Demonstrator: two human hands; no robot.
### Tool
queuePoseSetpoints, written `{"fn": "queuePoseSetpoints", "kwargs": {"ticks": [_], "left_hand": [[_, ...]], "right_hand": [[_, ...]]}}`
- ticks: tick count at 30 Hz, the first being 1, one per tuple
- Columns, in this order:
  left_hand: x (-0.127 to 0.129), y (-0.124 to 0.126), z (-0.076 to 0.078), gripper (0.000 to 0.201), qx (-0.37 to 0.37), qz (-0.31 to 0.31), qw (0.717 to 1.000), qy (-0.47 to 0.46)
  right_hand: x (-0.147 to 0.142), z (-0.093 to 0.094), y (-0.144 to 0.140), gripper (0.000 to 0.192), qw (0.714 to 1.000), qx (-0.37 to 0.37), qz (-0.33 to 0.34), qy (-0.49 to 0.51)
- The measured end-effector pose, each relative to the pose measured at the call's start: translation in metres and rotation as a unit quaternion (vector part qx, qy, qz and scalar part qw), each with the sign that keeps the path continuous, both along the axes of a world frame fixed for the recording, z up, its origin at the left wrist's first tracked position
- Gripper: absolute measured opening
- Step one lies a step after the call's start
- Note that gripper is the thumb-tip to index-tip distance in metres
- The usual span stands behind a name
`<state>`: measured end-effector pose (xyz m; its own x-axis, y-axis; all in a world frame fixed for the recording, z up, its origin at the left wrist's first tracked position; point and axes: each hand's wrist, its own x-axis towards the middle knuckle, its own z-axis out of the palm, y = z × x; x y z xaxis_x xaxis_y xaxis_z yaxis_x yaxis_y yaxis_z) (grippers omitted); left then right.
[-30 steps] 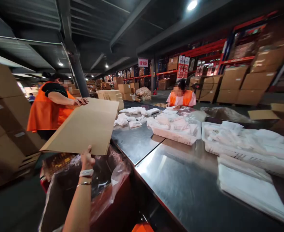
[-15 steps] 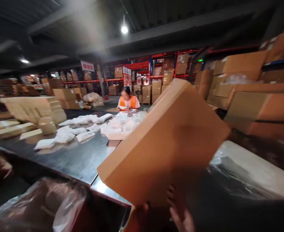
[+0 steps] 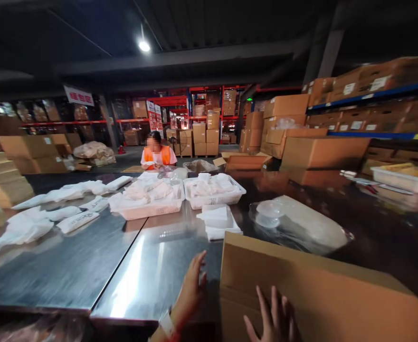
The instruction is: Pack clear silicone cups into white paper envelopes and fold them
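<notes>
A large cardboard box (image 3: 323, 285) lies on the dark metal table (image 3: 173, 266) at the lower right, its near end cut off by the picture edge. Against its side rests my right hand (image 3: 271, 316), fingers spread and not wrapped round anything. My left hand (image 3: 194, 280) is just left of the box, apart from it, with fingers stretched forward above the tabletop and nothing in them. White folded packets (image 3: 218, 221) lie beyond my left hand, close to the box's far corner.
Two white baskets (image 3: 152, 209) full of white packets stand mid-table, with more loose packets (image 3: 77, 221) leftward. A clear plastic bag (image 3: 301, 223) lies behind the box. A co-worker in an orange vest (image 3: 159, 156) sits opposite. Shelves and cartons (image 3: 323, 149) line the right.
The cardboard box, tilted up in front of me before, now lies on the table at the right. My left hand has come away from it. My view has turned right.
</notes>
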<state>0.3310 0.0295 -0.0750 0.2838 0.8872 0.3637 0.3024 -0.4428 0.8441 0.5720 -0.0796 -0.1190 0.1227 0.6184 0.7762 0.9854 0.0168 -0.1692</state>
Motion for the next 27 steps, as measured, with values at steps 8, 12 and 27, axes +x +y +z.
{"fn": "queuePoseSetpoints", "kwargs": {"ticks": [8,12,27], "left_hand": [[0.033,0.082,0.107,0.040,0.539,-0.173,0.740,0.363],[0.045,0.101,0.119,0.041,0.608,-0.244,0.661,0.365],[0.056,0.140,0.141,0.026,0.445,-0.289,0.845,0.069]], "right_hand": [[0.009,0.013,-0.010,0.064,0.994,-0.110,0.012,-0.001],[0.011,0.033,-0.027,0.059,0.965,-0.244,0.048,0.083],[0.111,-0.024,-0.360,0.035,0.780,-0.169,-0.603,-0.013]]}}
